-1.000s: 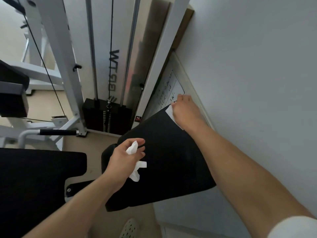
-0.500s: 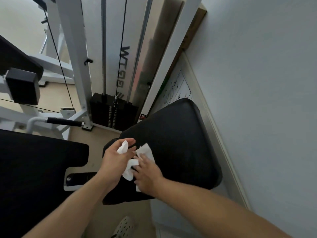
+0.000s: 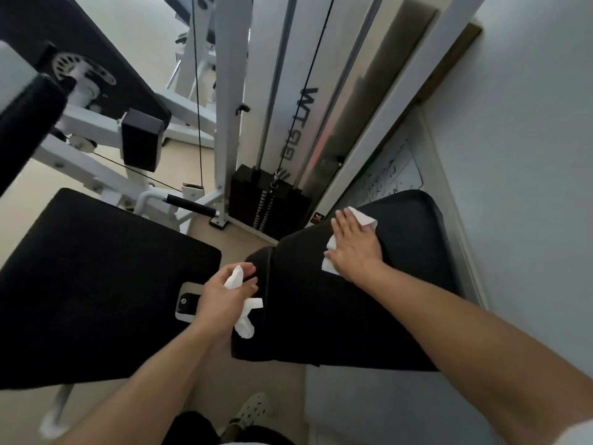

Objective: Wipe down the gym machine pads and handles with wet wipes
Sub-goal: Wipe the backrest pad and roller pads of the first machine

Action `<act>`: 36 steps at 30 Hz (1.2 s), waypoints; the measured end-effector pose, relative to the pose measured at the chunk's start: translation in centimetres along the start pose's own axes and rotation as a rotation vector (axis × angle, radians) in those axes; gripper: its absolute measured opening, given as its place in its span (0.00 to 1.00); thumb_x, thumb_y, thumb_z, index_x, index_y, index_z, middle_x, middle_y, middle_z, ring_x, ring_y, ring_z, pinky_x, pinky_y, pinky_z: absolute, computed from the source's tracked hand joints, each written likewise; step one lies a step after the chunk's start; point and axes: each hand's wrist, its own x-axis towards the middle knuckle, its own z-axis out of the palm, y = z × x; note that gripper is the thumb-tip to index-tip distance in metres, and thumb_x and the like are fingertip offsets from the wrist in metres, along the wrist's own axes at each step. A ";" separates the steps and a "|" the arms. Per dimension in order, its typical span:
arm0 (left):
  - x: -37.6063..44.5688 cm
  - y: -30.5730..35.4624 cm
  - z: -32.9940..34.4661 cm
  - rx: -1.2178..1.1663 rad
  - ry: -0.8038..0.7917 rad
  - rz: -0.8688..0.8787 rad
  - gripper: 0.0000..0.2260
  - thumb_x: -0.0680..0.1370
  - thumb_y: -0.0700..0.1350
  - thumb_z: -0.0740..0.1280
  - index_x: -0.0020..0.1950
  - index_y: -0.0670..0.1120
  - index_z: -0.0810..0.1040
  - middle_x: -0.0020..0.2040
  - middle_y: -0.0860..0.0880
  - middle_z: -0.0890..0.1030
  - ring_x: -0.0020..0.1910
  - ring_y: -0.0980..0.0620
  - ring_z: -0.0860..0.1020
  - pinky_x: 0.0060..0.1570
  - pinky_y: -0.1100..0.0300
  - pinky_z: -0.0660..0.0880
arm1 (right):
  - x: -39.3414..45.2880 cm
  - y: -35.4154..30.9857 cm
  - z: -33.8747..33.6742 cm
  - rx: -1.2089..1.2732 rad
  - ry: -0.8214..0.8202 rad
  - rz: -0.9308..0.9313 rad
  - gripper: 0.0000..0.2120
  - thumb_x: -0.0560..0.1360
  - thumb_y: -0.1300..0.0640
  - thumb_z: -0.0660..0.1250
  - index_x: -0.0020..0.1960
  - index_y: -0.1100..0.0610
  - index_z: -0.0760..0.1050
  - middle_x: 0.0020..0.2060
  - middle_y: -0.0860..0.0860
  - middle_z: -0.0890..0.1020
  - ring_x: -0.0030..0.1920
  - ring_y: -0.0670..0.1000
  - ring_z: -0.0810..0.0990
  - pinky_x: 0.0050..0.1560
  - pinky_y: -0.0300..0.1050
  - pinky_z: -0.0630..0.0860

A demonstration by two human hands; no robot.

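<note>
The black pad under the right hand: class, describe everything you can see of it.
The black pad is a broad, rounded-cornered cushion, seemingly vinyl, with a faint sheen. It lies tilted beside the wall, near the weight stack. The right hand presses a white wipe flat on its upper part.

A white wipe (image 3: 359, 220) lies flat on the black pad (image 3: 401, 284), under a flat hand. Another wipe (image 3: 245, 311), crumpled, hangs just beside the pad's edge.

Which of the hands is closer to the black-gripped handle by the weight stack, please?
Left. The left hand holds a crumpled wipe just below the handle; the right hand presses a wipe on the far pad.
</note>
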 end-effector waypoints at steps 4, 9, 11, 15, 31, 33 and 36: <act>-0.1 -0.7 -1.7 0.009 0.052 0.002 0.14 0.78 0.36 0.71 0.59 0.52 0.82 0.57 0.55 0.84 0.56 0.57 0.83 0.63 0.47 0.78 | 4.5 0.4 -0.9 -0.023 -0.026 0.061 0.38 0.84 0.34 0.43 0.83 0.57 0.39 0.83 0.56 0.40 0.82 0.57 0.37 0.80 0.56 0.40; -0.5 -2.3 -2.9 0.068 0.090 -0.013 0.14 0.78 0.38 0.71 0.58 0.55 0.82 0.57 0.60 0.84 0.55 0.59 0.83 0.61 0.49 0.78 | 4.5 -9.0 3.4 -0.113 -0.050 -0.205 0.36 0.83 0.35 0.43 0.83 0.54 0.42 0.83 0.55 0.42 0.82 0.57 0.37 0.79 0.60 0.35; -0.8 -2.6 -2.9 0.074 0.084 -0.022 0.14 0.78 0.36 0.71 0.58 0.54 0.82 0.58 0.59 0.83 0.54 0.61 0.83 0.61 0.49 0.78 | 2.0 -12.4 5.7 -0.134 -0.106 -0.350 0.35 0.84 0.35 0.44 0.84 0.52 0.43 0.83 0.54 0.42 0.82 0.58 0.37 0.79 0.60 0.36; -0.8 -1.7 -1.7 0.098 0.002 -0.015 0.14 0.78 0.35 0.70 0.59 0.52 0.82 0.59 0.55 0.83 0.54 0.59 0.83 0.62 0.49 0.78 | -3.3 -13.3 7.2 -0.132 -0.152 -0.467 0.32 0.85 0.38 0.46 0.84 0.51 0.43 0.83 0.52 0.40 0.83 0.57 0.41 0.80 0.55 0.48; -2.9 -1.0 6.9 0.184 -0.470 -0.027 0.14 0.79 0.37 0.70 0.55 0.56 0.83 0.56 0.58 0.83 0.56 0.60 0.82 0.60 0.51 0.78 | -21.5 1.3 3.9 0.980 0.566 0.699 0.43 0.82 0.44 0.65 0.83 0.52 0.40 0.82 0.54 0.54 0.79 0.55 0.62 0.71 0.51 0.70; -3.0 -0.9 7.3 0.179 -0.484 -0.029 0.14 0.79 0.36 0.70 0.55 0.55 0.83 0.56 0.59 0.83 0.56 0.60 0.82 0.60 0.51 0.79 | -22.6 0.0 4.7 1.113 0.654 0.809 0.37 0.80 0.46 0.67 0.81 0.55 0.53 0.78 0.54 0.65 0.76 0.54 0.68 0.70 0.46 0.70; -3.2 -0.2 8.4 0.162 -0.508 -0.028 0.14 0.78 0.35 0.70 0.55 0.54 0.83 0.57 0.59 0.83 0.56 0.60 0.82 0.61 0.50 0.78 | -22.8 -1.0 5.1 1.047 0.650 0.825 0.30 0.82 0.46 0.63 0.79 0.57 0.60 0.77 0.55 0.68 0.76 0.55 0.67 0.72 0.42 0.64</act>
